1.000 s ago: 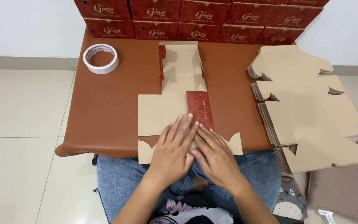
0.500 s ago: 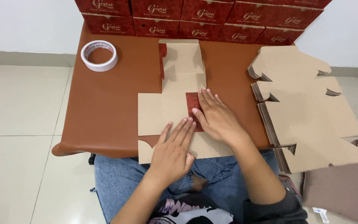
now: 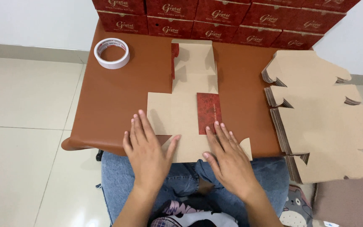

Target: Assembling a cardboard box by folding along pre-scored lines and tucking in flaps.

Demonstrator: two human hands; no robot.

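A flat brown cardboard box blank point(image 3: 177, 113) lies unfolded on the small brown table point(image 3: 118, 96), with one red printed flap point(image 3: 209, 111) folded over its middle. My left hand point(image 3: 148, 149) rests flat, fingers spread, on the blank's near left corner. My right hand point(image 3: 225, 155) lies flat on the near right part, fingertips just below the red flap. Neither hand grips anything. The blank's far end stands partly folded up.
A roll of white tape point(image 3: 112, 52) sits at the table's far left. Red closed boxes point(image 3: 215, 19) are stacked along the wall behind. A pile of flat cardboard blanks point(image 3: 320, 117) lies to the right. My jeans-covered lap is below the table edge.
My right hand has slid back from the red flap to the blank's near edge. My left hand has shifted left onto the near left corner. The red flap stays folded down.
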